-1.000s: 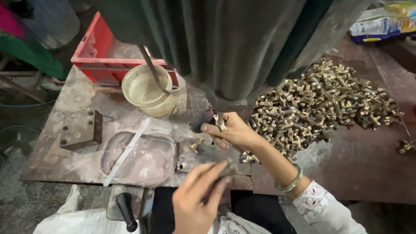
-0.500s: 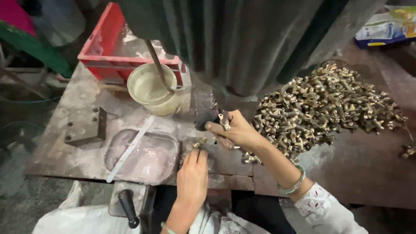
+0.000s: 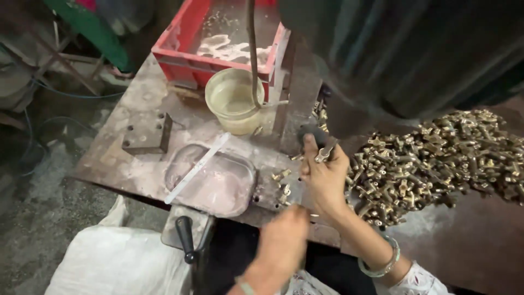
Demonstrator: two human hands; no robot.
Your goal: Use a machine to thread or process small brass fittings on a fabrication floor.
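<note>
My right hand rests on the worn metal table beside the dark machine column. Its fingers pinch a small brass fitting close to a dark knob-like part at the machine's base. My left hand is blurred at the near table edge, just below a few loose brass pieces. Whether it holds anything does not show. A large heap of brass fittings lies to the right of my right hand.
A plastic cup of cloudy liquid with a bent rod in it stands before a red crate. A drilled steel block, a shallow metal tray with a white strip, a black lever handle and a white sack lie to the left.
The view has tilted and moved closer to the table. My left hand has drawn back from the loose pieces toward the near edge. My right hand still holds the fitting by the machine.
</note>
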